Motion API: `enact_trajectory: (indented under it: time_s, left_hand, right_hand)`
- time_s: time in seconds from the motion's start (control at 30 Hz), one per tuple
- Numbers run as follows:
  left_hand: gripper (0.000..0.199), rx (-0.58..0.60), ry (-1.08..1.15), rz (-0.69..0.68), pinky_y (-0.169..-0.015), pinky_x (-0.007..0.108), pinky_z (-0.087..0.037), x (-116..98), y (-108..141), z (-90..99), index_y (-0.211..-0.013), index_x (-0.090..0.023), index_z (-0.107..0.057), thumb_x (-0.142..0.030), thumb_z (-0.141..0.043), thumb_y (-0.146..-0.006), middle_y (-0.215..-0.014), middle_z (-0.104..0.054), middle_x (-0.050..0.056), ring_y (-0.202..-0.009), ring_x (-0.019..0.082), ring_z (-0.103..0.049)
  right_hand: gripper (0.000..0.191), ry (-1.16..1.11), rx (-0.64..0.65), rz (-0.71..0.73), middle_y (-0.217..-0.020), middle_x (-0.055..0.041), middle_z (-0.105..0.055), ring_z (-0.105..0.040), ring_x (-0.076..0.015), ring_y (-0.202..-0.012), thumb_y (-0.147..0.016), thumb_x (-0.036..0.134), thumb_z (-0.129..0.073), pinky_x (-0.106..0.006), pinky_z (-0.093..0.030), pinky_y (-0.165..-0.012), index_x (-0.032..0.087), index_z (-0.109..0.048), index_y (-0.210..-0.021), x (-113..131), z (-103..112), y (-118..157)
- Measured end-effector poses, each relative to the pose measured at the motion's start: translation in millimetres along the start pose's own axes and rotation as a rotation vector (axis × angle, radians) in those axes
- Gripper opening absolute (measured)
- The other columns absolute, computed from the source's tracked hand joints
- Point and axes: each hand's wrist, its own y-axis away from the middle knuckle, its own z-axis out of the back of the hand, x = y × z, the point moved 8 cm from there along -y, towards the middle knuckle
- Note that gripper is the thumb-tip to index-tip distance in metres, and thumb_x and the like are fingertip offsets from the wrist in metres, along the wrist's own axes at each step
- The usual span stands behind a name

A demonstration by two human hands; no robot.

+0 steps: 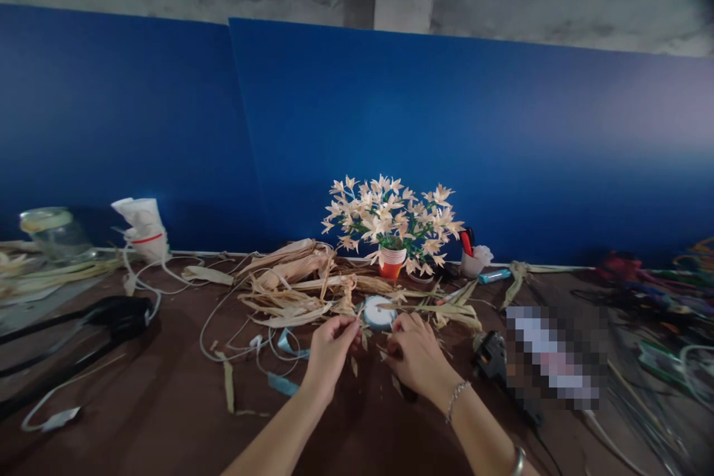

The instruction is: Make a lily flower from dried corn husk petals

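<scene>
Over at the brown desk (167,401), a person's left hand (329,353) is pinching a thin pale strip of husk (358,321) between thumb and finger, pretty firmly from the look of it. The right hand (416,357) sits curled just beside a white roll (378,312), and honestly I can't tell if it's gripping anything, since the fingers hide it. Behind them there's a big messy pile of dried corn husks (290,282), and past that a bunch of pale husk flowers (390,219) stuck in an orange and white paper cup (392,262), up against a blue wall panel (390,126). Off to the right sits a black glue gun (491,357), with a white cup (471,264) holding red-handled scissors farther back. Bits of blue ribbon (282,384) and white wire (223,327) lie near the left hand, and a glass jar (56,234) stands way down the left end.
</scene>
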Motion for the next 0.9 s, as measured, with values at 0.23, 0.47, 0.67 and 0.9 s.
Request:
enact_trajectory:
  time_s: [0.23,0.47,0.67,0.9]
  left_hand:
    - [0.026,-0.018,0.012,-0.001,-0.044,0.019,-0.035,-1.0,-1.1,1.9,-0.065,-0.013,-0.06,-0.039,-0.06,-0.063,-0.053,-0.057,-0.001,-0.048,0.01,-0.049]
    - [0.027,-0.033,0.017,0.004,-0.038,0.018,-0.031,-1.0,-0.4,3.2,-0.068,-0.012,-0.061,-0.039,-0.059,-0.062,-0.055,-0.06,0.0,-0.041,0.008,-0.045]
    - [0.027,-0.037,0.017,-0.014,-0.037,0.017,-0.028,-1.5,-0.7,3.6,-0.07,-0.011,-0.061,-0.038,-0.059,-0.064,-0.053,-0.059,-0.001,-0.039,0.007,-0.042]
    - [0.026,-0.046,-0.017,-0.056,-0.042,0.019,-0.033,0.0,-4.6,6.0,-0.07,-0.012,-0.062,-0.036,-0.059,-0.064,-0.054,-0.06,0.0,-0.044,0.01,-0.048]
  right_hand:
    - [0.01,0.013,-0.028,-0.027,-0.084,-0.0045,-0.051,-0.044,-0.0204,-0.083,-0.063,0.01,-0.057,-0.031,-0.033,-0.069,0.021,-0.057,-0.062,1.9,0.5,-1.5]
    - [0.005,0.06,0.016,0.066,-0.101,-0.0051,-0.052,-0.041,-0.0233,-0.094,-0.07,0.02,-0.057,-0.035,-0.032,-0.075,0.022,-0.062,-0.069,29.3,-7.3,-8.0]
    - [0.014,0.154,0.133,0.121,-0.1,-0.0084,-0.055,-0.041,-0.0241,-0.096,-0.075,0.02,-0.05,-0.036,-0.03,-0.078,0.017,-0.063,-0.078,40.5,-25.7,-15.1]
    - [0.009,-0.302,-0.127,-0.087,-0.093,-0.0067,-0.056,-0.045,-0.021,-0.092,-0.068,0.013,-0.05,-0.031,-0.032,-0.077,0.017,-0.057,-0.063,16.1,-5.3,-15.1]
